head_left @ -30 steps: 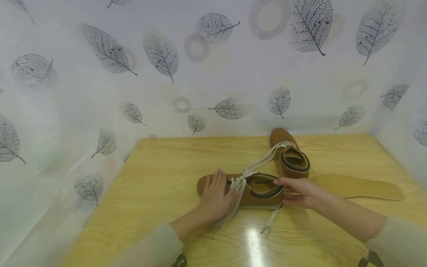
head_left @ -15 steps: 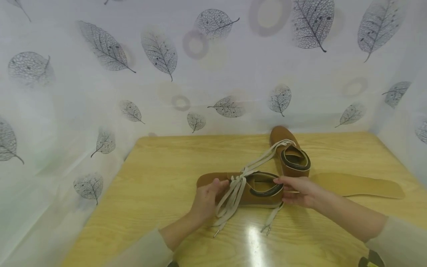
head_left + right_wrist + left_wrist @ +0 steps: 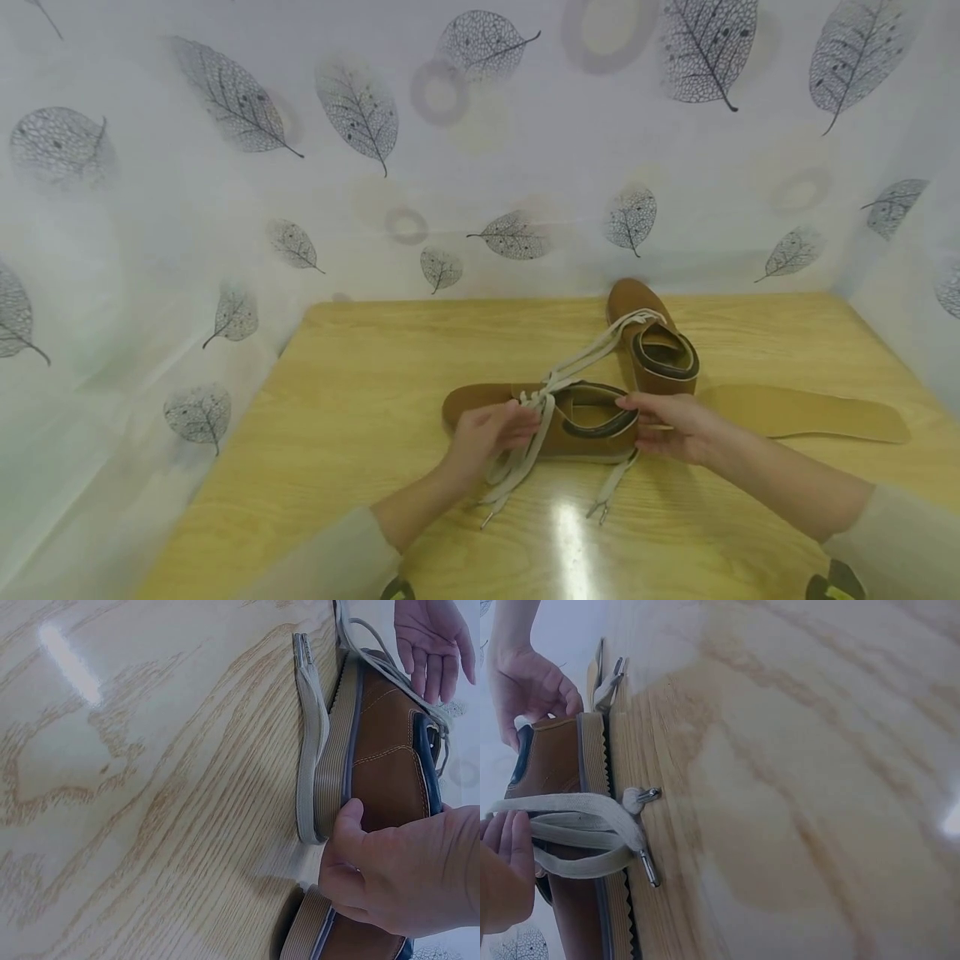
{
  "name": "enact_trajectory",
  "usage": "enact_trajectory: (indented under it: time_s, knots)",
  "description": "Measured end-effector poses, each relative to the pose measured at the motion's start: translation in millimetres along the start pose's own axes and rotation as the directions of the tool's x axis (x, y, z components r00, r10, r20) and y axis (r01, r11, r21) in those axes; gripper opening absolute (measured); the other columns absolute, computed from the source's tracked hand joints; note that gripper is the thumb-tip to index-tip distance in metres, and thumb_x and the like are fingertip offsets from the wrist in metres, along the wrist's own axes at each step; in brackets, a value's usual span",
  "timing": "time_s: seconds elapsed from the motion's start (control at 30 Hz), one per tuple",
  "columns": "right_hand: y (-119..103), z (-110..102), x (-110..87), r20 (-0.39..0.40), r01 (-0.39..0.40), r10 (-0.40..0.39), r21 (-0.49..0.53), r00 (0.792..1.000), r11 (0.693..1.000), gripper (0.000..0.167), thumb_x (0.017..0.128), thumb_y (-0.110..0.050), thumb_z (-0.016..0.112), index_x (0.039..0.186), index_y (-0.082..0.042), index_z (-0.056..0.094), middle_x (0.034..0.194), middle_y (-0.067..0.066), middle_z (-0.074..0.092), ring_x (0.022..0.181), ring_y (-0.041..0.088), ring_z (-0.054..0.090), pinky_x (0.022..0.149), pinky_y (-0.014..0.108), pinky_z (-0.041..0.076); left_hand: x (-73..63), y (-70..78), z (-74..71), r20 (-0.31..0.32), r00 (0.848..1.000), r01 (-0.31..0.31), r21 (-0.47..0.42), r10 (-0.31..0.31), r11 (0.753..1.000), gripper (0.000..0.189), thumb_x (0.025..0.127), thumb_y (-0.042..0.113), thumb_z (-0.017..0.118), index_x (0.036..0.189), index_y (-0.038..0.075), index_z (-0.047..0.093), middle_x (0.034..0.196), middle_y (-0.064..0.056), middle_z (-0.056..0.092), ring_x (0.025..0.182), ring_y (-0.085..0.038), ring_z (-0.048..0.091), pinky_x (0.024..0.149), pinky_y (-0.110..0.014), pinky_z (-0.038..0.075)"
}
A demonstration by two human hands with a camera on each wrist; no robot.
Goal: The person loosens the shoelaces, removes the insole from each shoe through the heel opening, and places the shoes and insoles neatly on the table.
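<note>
A brown lace-up shoe [image 3: 555, 433] with a dark padded collar lies on the table, toe to the left. At its heel my right hand [image 3: 675, 427] grips the collar edge, thumb at the rim and other fingers behind; the right wrist view shows a finger against the heel. Beside the shoe's lacing, my left hand [image 3: 487, 437] has extended fingers against or very near the pale shoelaces [image 3: 585, 817]; exact contact is unclear. The laces hang over the near side, their metal-tipped ends on the table. Another lace end [image 3: 311, 742] lies by the heel.
A second brown shoe [image 3: 647, 333] stands behind to the right, toe toward the back, with pale laces stretching between the shoes. A tan insole [image 3: 817, 414] lies to its right. The wooden table [image 3: 337, 467] meets a leaf-patterned sheet [image 3: 525, 150] at the back.
My left hand has lifted off the shoe's toe, drawn back toward me, then moved right beside the laces. My right hand has stayed at the heel. The view tilts slightly down.
</note>
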State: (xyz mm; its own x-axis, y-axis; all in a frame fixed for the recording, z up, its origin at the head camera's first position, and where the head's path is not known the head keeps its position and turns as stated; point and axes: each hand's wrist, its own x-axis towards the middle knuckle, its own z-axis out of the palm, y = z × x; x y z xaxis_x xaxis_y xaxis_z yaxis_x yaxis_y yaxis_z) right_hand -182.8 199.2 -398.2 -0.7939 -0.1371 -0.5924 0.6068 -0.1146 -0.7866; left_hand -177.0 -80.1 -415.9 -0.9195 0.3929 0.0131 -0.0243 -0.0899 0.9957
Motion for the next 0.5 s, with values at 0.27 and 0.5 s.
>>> enact_trajectory:
  time_s: [0.27,0.5]
  knots:
    - [0,0,0.2,0.011,0.008,-0.008,0.015,1.000,1.000,0.011,0.076,-0.021,0.078,0.076,-0.013,0.071,0.095,0.005,0.045,0.093,0.019,0.052,0.082,0.029,0.052,9.9,0.0,8.2,0.025,0.999,0.036,0.044,-0.037,0.998,0.030,0.093,0.012,0.059,0.111,-0.012,0.060,0.109,-0.022,0.066,0.093,-0.017,0.066,0.086,-0.031,0.054]
    - [-4,7,-10.4,0.000,0.024,-0.024,0.002,1.000,1.000,0.014,0.087,-0.015,0.066,0.074,-0.013,0.072,0.101,0.009,0.036,0.095,0.020,0.047,0.080,0.027,0.052,14.3,4.1,13.9,0.135,0.971,0.207,-0.071,-0.196,0.976,0.031,0.093,0.011,0.059,0.113,-0.012,0.058,0.104,-0.020,0.067,0.087,-0.016,0.067,0.088,-0.034,0.054]
